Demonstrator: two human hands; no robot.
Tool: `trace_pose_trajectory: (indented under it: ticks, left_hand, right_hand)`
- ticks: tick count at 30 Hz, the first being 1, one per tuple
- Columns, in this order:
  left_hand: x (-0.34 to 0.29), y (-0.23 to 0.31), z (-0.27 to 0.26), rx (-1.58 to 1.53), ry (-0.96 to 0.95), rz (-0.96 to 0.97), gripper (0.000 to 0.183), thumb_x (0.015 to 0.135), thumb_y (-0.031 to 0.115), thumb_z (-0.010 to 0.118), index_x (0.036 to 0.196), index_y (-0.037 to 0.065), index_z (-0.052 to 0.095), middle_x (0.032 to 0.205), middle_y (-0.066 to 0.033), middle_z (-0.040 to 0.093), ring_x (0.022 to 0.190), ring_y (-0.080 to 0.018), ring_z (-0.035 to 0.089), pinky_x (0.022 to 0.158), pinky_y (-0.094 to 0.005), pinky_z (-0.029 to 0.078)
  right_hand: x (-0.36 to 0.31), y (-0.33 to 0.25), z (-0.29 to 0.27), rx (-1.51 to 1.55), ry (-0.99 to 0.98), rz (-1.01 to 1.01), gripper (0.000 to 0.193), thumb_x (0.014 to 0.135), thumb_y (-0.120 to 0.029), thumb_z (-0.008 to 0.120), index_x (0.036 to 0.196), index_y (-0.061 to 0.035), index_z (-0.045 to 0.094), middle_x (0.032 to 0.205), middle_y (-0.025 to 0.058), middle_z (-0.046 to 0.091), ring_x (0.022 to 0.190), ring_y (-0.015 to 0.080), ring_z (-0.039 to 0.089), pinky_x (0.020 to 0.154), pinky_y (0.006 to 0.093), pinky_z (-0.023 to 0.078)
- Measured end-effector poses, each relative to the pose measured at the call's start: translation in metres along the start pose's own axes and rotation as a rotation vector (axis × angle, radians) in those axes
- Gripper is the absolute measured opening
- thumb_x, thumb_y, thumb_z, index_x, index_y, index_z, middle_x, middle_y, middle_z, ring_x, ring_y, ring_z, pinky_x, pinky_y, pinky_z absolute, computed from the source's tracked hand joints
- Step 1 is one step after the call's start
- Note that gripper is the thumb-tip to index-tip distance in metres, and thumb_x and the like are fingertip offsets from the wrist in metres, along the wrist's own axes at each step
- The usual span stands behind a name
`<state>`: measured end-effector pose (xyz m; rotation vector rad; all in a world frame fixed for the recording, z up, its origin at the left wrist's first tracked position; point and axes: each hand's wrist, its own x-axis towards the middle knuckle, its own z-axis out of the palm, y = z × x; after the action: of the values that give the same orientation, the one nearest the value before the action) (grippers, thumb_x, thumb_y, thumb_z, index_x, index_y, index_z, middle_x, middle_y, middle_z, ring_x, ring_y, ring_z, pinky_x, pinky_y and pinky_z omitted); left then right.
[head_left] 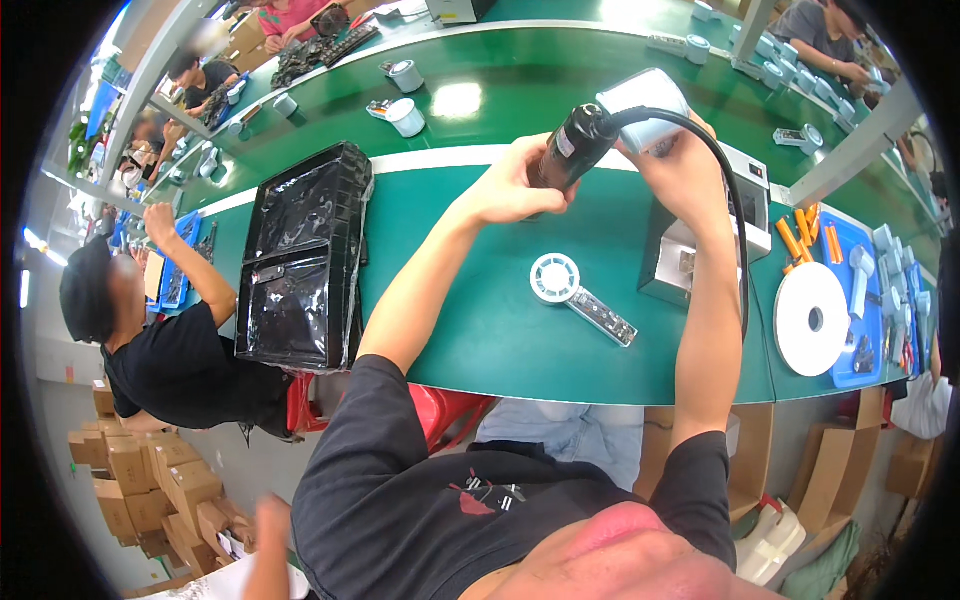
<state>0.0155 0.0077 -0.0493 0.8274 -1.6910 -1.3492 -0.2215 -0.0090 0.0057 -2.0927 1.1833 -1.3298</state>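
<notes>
My left hand (517,185) is closed around a black corded electric screwdriver (578,145); its tip does not show. From the tool's upper end a black cable (728,165) loops over my right forearm. My right hand (682,165) grips a light blue rounded fan housing (640,98) just beyond the tool, partly covered by the cable and my fingers. Below my hands, on the green table (460,330), lies a handheld fan part (555,278) with a round light blue head and an open handle showing its insides.
Left stands a black compartment tray (290,310) in clear plastic. On the right are a metal box (672,262), a white reel (812,320) and a blue tray (858,372) with parts. Fan pieces (405,117) dot the green belt (500,75) beyond. A co-worker (180,350) sits at left.
</notes>
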Motion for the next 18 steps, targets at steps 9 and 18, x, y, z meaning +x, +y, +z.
trace_pose_trajectory:
  ticks: [9, 18]
  left_hand:
    - [0.0, -0.001, 0.0, 0.13, -0.038, 0.024, 0.034, 0.069, 0.001, 0.07, 0.103, 0.001, 0.065, 0.087, -0.0039, 0.068, 0.077, -0.0124, 0.063, 0.071, -0.0279, 0.051]
    - [-0.002, 0.003, -0.001, 0.098, -0.075, 0.075, 0.043, 0.07, -0.002, 0.071, 0.112, 0.004, 0.063, 0.103, -0.0059, 0.071, 0.078, -0.0069, 0.058, 0.067, -0.0265, 0.05]
  right_hand:
    - [0.003, 0.016, 0.002, 0.084, -0.033, -0.02, 0.044, 0.075, -0.002, 0.072, 0.119, -0.002, 0.067, 0.092, 0.0182, 0.076, 0.083, 0.0271, 0.075, 0.079, 0.0354, 0.057]
    - [0.005, 0.017, 0.007, 0.069, -0.019, 0.019, 0.044, 0.077, -0.002, 0.068, 0.12, -0.0016, 0.066, 0.084, 0.0159, 0.074, 0.075, 0.02, 0.073, 0.072, 0.0332, 0.056]
